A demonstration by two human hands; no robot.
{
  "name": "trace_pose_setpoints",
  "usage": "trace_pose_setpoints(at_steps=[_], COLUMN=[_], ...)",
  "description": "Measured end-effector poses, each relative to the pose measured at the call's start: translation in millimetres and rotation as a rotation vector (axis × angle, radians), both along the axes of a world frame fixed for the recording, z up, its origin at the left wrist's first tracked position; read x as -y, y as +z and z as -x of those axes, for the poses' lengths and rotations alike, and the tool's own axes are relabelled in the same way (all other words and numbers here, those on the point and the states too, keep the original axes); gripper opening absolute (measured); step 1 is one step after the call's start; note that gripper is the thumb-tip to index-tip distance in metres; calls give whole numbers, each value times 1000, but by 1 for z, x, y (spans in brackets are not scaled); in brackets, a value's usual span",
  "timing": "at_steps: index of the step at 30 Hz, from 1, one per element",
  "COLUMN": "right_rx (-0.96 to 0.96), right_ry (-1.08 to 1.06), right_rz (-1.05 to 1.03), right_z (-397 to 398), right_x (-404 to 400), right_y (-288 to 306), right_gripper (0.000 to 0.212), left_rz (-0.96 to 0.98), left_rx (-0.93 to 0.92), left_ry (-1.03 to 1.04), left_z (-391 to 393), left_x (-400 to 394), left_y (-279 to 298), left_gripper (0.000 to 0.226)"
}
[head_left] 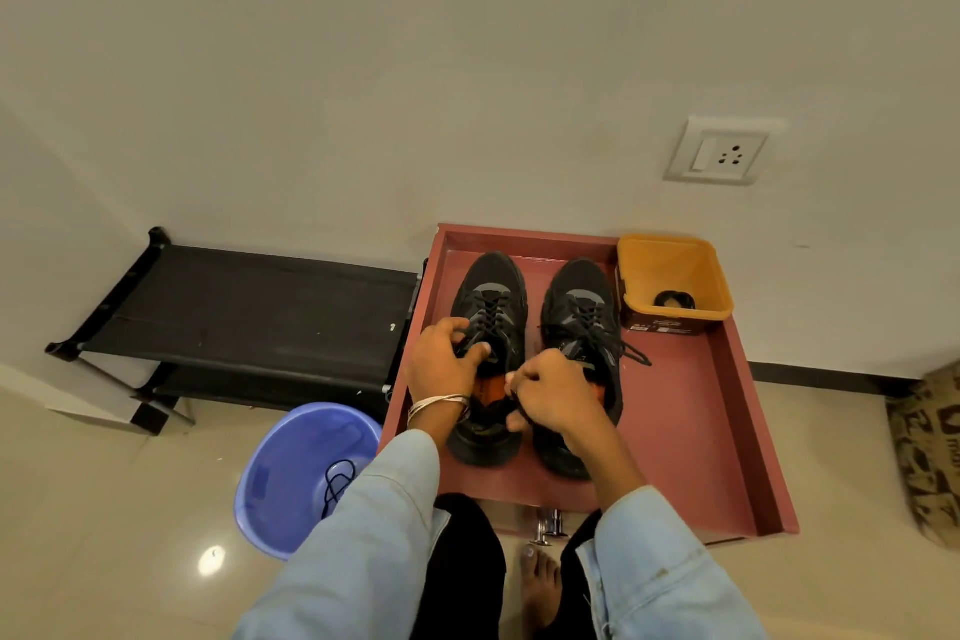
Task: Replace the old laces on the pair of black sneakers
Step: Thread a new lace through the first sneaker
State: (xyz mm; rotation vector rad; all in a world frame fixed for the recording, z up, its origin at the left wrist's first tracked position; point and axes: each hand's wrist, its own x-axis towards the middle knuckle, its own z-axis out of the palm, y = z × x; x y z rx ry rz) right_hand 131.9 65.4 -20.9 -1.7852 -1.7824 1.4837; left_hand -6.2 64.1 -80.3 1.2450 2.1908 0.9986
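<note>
Two black sneakers stand side by side, toes away from me, in a reddish-brown tray (696, 411). The left sneaker (491, 296) is laced in black, and my left hand (441, 361) grips its lace at the upper eyelets by the tongue. My right hand (553, 398) pinches a black lace end over the gap between the shoes, near the left sneaker's orange insole. The right sneaker (582, 307) is laced, with loose ends trailing to its right. A black lace (337, 483) lies coiled in the blue tub (291, 473) on the floor.
A yellow bin (675, 276) holding a small dark coil sits at the tray's far right corner. A black shoe rack (249, 317) stands to the left against the wall. A patterned sack (930, 452) is at the right edge. My bare foot (540, 582) is below the tray.
</note>
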Motion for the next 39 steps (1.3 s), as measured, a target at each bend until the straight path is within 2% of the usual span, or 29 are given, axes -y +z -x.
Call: trace_pose_setpoints(at_steps=[3, 5, 6, 9, 13, 16, 21, 27, 32, 39], right_rx=[328, 491, 490, 326, 152, 72, 10, 67, -2, -180], right_ry=[245, 243, 195, 113, 119, 75, 38, -23, -216, -204], right_rz=[-165, -326, -383, -449, -363, -391, -446, -482, -405, -238], right_z=[7, 12, 13, 20, 24, 24, 26, 30, 32, 19], right_x=[-13, -23, -29, -51, -66, -67, -64, -60, -55, -70], right_y=[16, 23, 23, 12, -13, -29, -38, -49, -55, -48], right_gripper=[21, 13, 14, 19, 23, 21, 14, 19, 16, 14], left_rz=[-70, -67, -51, -7, 42, 48, 44, 64, 109, -17], left_rx=[47, 31, 32, 73, 51, 28, -94, -75, 119, 426], left_ry=[-31, -39, -47, -102, -228, -290, -352, -224, -114, -25], left_z=[6, 11, 13, 19, 27, 32, 27, 20, 18, 26], left_x=[-5, -10, -13, -22, -28, -32, -36, -35, -36, -37], left_y=[4, 7, 8, 14, 18, 19, 15, 8, -1, -1], left_gripper=[20, 16, 16, 13, 14, 11, 8, 12, 19, 15])
